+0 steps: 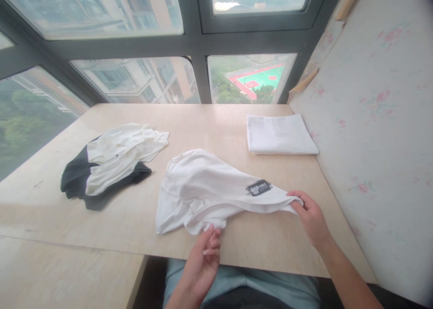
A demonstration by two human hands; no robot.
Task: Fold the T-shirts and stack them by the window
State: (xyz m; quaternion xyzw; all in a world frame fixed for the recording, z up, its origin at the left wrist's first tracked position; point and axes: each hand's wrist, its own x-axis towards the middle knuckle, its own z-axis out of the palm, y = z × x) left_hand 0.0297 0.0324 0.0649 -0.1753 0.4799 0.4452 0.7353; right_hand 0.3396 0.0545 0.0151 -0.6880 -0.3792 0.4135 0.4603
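A white T-shirt (206,178) with a small black printed patch (259,188) lies partly spread and rumpled on the wooden surface in front of me. My right hand (309,216) pinches its right end between thumb and fingers, drawing the cloth into a narrow point. At the near edge, my left hand (204,257) has its thumb and fingertips closed on the lower fold of the shirt. The cloth between the two hands hangs in a loose curve, and its far left part rests in creases.
To the left lies a crumpled white and black garment (117,153). A folded white cloth (280,135) sits at the back right beside the papered wall (372,119). Windows (196,43) border the pale wooden surface (216,119) at the back.
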